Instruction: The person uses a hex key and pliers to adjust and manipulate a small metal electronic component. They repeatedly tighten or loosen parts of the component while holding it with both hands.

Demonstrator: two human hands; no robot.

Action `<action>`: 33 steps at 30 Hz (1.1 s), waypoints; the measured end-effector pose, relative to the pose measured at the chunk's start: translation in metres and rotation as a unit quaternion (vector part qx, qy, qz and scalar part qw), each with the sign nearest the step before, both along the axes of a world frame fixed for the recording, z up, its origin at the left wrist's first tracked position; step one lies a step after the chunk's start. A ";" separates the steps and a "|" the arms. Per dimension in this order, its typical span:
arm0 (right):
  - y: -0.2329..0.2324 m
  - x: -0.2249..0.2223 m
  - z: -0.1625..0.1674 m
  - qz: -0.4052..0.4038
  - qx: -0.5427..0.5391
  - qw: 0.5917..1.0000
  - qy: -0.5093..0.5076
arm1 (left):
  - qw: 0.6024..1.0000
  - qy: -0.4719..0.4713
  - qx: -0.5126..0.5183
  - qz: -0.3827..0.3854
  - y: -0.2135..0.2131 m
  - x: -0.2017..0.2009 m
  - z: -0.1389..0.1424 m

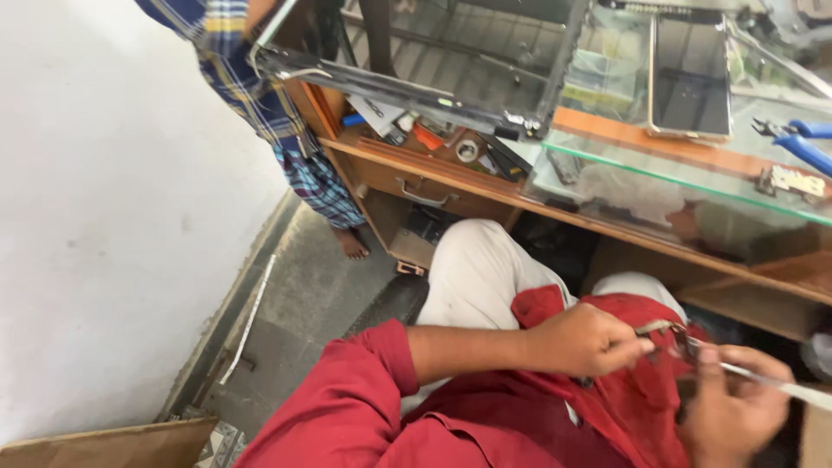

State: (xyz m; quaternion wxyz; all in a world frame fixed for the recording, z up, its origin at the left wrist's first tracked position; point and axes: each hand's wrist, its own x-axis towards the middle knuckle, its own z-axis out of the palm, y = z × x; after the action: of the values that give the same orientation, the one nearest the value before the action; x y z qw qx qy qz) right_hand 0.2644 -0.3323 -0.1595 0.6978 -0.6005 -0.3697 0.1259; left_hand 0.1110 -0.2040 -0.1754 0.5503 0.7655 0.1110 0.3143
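Observation:
My left hand (pixel 585 340) is over my lap, its fingers pinched on a small dark metal part (pixel 666 329). My right hand (pixel 737 407) is right beside it, at the lower right. It grips a thin silvery tool (pixel 784 387) whose tip meets the metal part. The tool is blurred and I cannot tell its kind. Both hands hover above the red shirt cloth (pixel 624 399) and my pale trousers (pixel 477 269).
A wooden counter with a glass top (pixel 659 169) stands ahead, bearing a flat dark-screened device (pixel 689 78), blue pliers (pixel 802 139) and a metal hinge (pixel 789 180). Another person in a checked cloth (pixel 295 147) stands at the left holding a laptop lid frame (pixel 416 69). A white wall (pixel 113 199) is at the left.

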 end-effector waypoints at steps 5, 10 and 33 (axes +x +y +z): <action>0.001 -0.018 -0.006 -0.007 -0.019 0.804 -0.594 | 0.999 -0.001 -0.025 0.032 -0.009 0.003 -0.004; -0.001 0.003 -0.003 -0.023 -0.055 0.988 0.140 | 1.000 -0.020 0.010 0.005 0.001 0.003 -0.003; -0.003 -0.014 -0.003 -0.007 -0.035 0.890 -0.455 | 0.999 0.015 -0.048 0.004 0.000 0.007 -0.009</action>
State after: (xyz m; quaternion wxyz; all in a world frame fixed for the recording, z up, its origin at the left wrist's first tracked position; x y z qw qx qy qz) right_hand 0.2508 -0.3350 -0.1628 0.4328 -0.6182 -0.6381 -0.1529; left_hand 0.1175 -0.2039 -0.1844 0.5834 0.7426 0.1372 0.2990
